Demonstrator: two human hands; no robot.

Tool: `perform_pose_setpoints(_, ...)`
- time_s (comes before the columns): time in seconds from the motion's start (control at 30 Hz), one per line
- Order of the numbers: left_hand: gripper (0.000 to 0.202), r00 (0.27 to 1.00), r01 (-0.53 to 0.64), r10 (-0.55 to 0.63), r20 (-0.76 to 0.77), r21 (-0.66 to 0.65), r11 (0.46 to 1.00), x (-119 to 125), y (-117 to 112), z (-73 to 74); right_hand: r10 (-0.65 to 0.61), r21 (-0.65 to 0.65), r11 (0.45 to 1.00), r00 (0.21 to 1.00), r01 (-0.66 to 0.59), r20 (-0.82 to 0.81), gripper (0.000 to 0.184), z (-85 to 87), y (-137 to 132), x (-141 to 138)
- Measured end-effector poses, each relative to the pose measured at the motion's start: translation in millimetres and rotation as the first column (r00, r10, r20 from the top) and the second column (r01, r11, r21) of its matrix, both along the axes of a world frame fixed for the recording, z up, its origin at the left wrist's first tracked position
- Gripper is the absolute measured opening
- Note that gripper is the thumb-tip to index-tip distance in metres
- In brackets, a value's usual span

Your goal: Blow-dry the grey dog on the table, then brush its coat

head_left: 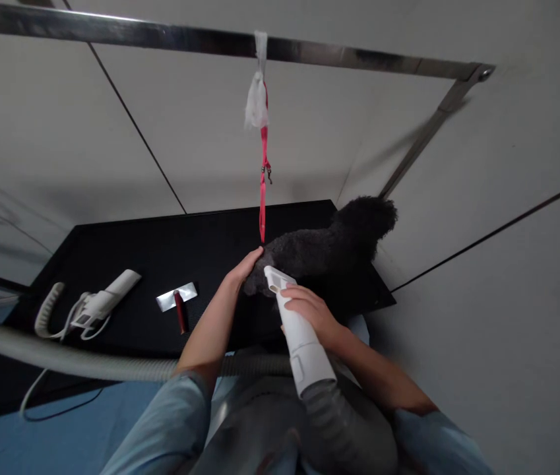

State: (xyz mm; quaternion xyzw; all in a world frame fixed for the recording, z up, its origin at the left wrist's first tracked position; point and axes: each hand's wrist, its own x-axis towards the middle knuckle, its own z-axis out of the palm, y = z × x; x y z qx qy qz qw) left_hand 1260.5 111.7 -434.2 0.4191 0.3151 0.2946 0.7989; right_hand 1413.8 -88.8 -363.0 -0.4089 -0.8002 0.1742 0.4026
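A dark, curly-coated dog (309, 251) is on the black table (126, 251), its body stretching toward the right corner. My left hand (246, 265) is held against the dog's left end, just below the red strap loop; part of its fingers is hidden by the fur. My right hand (314, 313) is closed around a white hose-fed grooming nozzle (302, 346), whose slotted tip meets or nearly meets the coat close to my left hand. From the nozzle's lower end a grey hose (339, 422) runs down along my body.
A red strap (263, 145) hangs from the metal bar (185, 43) by a white tie (257, 105). On the table's left lie a white handheld device (109, 300) with a cord and a red-handled slicker brush (179, 310). A ribbed hose (76, 361) crosses the near edge.
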Motion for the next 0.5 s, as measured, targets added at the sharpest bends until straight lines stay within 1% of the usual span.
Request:
perform_pose_setpoints(0.03, 0.046, 0.999, -0.005, 0.008, 0.034, -0.095, 0.995, 1, -1, -2.0, -0.015, -0.004, 1.000, 0.993, 0.014, -0.121, 0.039, -2.5, -1, 1)
perform_pose_setpoints(0.1, 0.043, 0.995, -0.012, 0.035, 0.095, -0.239, 0.971, 5, -3, -3.8, -0.073, -0.015, 0.997, 0.942, 0.072, -0.329, 0.051, -7.5, -3, 3)
perform_pose_setpoints(0.13, 0.039, 0.992, -0.021, 0.055, 0.116, -0.275, 0.961, 7, -4, -3.8, -0.128, -0.025, 0.991, 0.904, 0.128, -0.407, 0.053, -9.9, -4, 3)
perform_pose_setpoints(0.2, 0.031, 0.987, -0.073, 0.113, 0.117, -0.308, 0.949, 10, -7, -3.8, -0.225, -0.072, 0.973, 0.834, 0.219, -0.504, 0.050, -13.5, -6, 3)
perform_pose_setpoints(0.27, 0.027, 0.981, -0.142, 0.175, 0.080, -0.313, 0.939, 11, -12, -5.9, -0.270, -0.134, 0.963, 0.795, 0.236, -0.542, 0.047, -15.2, -9, 3)
perform_pose_setpoints(0.33, 0.025, 0.971, -0.217, 0.237, 0.040, -0.272, 0.938, 10, -17, -10.8, -0.282, -0.153, 0.959, 0.770, 0.237, -0.573, 0.045, -14.3, -13, 4)
perform_pose_setpoints(0.37, 0.023, 0.965, -0.249, 0.261, 0.024, -0.227, 0.942, 9, -19, -13.7, -0.274, -0.153, 0.962, 0.767, 0.228, -0.580, 0.045, -12.8, -15, 4)
perform_pose_setpoints(0.43, 0.022, 0.956, -0.292, 0.293, -0.004, -0.093, 0.952, 6, -24, -18.1, -0.252, -0.168, 0.968, 0.774, 0.189, -0.581, 0.046, -7.2, -18, 3)
perform_pose_setpoints(0.5, 0.026, 0.954, -0.296, 0.299, -0.027, 0.070, 0.953, 3, -28, -18.1, -0.248, -0.182, 0.968, 0.767, 0.172, -0.592, 0.046, 2.0, -20, 0)
